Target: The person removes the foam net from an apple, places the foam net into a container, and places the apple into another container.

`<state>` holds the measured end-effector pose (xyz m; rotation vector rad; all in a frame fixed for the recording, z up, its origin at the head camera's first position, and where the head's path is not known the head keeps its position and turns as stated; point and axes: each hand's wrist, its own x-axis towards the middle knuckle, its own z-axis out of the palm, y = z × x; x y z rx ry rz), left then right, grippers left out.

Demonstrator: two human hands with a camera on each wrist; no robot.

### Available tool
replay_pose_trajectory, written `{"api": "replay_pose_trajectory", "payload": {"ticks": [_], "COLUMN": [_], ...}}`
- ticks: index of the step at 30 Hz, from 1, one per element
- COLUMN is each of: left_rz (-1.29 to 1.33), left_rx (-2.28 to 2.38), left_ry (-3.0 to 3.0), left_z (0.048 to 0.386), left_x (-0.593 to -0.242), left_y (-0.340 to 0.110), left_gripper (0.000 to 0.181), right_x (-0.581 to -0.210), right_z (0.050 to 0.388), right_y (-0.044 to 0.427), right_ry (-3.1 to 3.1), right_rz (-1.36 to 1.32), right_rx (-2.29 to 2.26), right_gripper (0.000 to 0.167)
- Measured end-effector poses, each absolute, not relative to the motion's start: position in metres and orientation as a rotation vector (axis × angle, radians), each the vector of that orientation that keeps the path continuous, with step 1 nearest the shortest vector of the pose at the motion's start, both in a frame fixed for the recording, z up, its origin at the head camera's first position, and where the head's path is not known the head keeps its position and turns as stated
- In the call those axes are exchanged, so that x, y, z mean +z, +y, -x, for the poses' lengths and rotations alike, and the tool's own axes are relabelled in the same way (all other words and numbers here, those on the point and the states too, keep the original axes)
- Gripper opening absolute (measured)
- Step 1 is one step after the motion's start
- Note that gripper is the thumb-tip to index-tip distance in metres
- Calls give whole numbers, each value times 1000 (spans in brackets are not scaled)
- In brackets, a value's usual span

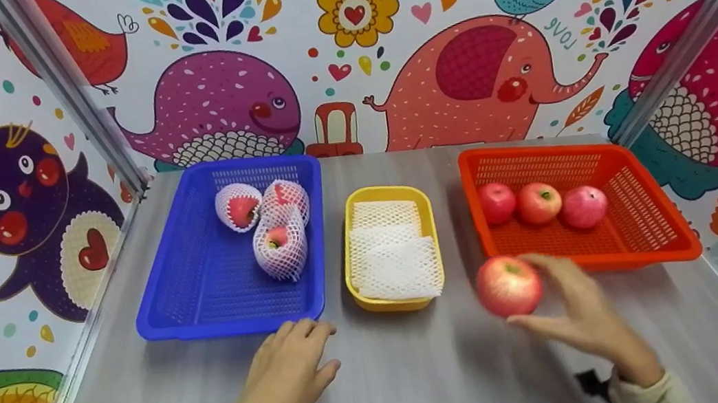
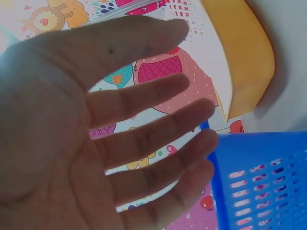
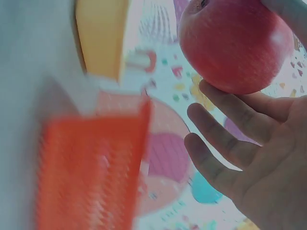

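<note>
Head view: apple (image 1: 509,286) is pinched by the right hand (image 1: 586,316) near the near-left corner of the red basket (image 1: 616,258), right of the foam nets (image 1: 399,265) in the yellow basket (image 1: 395,305), while the left hand (image 1: 288,374) is held empty, fingers extended, by the blue basket (image 1: 216,276).
</note>
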<state>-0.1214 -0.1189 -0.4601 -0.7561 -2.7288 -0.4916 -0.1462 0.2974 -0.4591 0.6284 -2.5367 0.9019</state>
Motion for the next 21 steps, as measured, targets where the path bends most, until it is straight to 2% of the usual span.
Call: {"api": "replay_pose_trajectory", "payload": {"ticks": [5, 10, 15, 21], "left_rz": [758, 747, 731, 727], "left_rx": [-480, -469, -465, -466], "left_ry": [-2752, -2787, -2838, -2870], "left_z": [121, 122, 122, 122], "left_x": [-458, -457, -457, -458], "left_y": [-120, -121, -122, -124], "left_gripper": [36, 36, 36, 37], "right_x": [-426, -409, -411, -432], "right_z": [171, 200, 225, 239], "right_y": [342, 396, 443, 470], "right_ry": [-2664, -2865, -3137, -3337], "right_rz": [-388, -176, 20, 191], "right_rx": [789, 622, 531, 554], "right_gripper": [82, 93, 103, 91]}}
